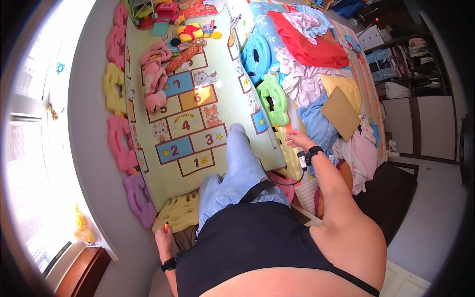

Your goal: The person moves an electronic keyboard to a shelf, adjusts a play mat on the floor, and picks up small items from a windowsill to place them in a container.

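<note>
My left hand (163,238) is low on the left beside the near yellow play-fence panel (180,211). Its fingers are curled around a small orange piece (166,225), whose tip sticks up. Over on the right, my right hand (299,140) reaches out beside another yellow fence panel (290,157), fingers partly spread and holding nothing I can see. Whether its fingertips touch that panel is unclear. Between my hands, my leg in light blue jeans (239,156) extends onto a hopscotch-print play mat (167,185).
Purple (140,200) and pink (121,143) panels line the left wall. A green panel (274,100) and a blue one (256,55) edge the bed. Plush toys (156,101) lie on the mat. Clothes, a red cloth (308,42) and a cardboard sheet (340,113) cover the bed. A cable (287,183) hangs near my right wrist.
</note>
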`<state>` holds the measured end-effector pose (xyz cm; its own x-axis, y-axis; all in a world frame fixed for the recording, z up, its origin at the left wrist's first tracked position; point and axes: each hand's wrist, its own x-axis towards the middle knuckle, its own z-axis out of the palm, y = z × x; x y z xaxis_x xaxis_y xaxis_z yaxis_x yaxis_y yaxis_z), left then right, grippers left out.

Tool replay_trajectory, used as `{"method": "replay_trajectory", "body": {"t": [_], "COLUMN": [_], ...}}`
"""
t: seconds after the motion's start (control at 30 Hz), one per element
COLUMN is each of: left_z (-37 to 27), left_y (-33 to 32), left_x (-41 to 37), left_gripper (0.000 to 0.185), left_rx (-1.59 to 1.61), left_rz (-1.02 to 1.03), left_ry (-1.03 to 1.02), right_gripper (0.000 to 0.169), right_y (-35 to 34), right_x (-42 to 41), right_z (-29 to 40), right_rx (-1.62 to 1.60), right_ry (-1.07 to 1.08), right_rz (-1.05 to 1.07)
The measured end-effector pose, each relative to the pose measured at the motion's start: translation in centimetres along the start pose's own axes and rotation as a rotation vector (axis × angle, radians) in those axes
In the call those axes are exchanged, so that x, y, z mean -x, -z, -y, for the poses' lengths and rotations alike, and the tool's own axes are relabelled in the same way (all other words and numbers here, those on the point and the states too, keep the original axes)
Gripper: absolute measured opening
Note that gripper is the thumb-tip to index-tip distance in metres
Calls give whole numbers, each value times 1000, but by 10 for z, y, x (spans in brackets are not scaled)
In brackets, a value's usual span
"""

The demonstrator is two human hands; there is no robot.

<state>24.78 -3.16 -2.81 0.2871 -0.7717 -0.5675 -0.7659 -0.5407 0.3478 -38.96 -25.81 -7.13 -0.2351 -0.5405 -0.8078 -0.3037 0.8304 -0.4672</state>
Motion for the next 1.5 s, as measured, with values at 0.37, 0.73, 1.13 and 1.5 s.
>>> {"method": "replay_trajectory", "body": {"t": [0.37, 0.73, 1.13, 1.5], "left_z": [-100, -279, -218, -130], "left_y": [-24, 19, 11, 144], "left_x": [-6, -54, -86, -192], "left_gripper": [28, 30, 25, 19], "left_rx": [-121, -177, -78, 106], "left_rz": [24, 74, -59, -407], "left_ry": [230, 256, 191, 94], "right_gripper": [34, 31, 32, 32], "right_y": [87, 113, 80, -35], "right_x": [-126, -213, -215, -112], "right_z": [11, 12, 84, 197], "right_rx": [-170, -172, -70, -190], "right_ry": [-54, -94, 61, 185], "right_rz": [35, 136, 119, 171]}}
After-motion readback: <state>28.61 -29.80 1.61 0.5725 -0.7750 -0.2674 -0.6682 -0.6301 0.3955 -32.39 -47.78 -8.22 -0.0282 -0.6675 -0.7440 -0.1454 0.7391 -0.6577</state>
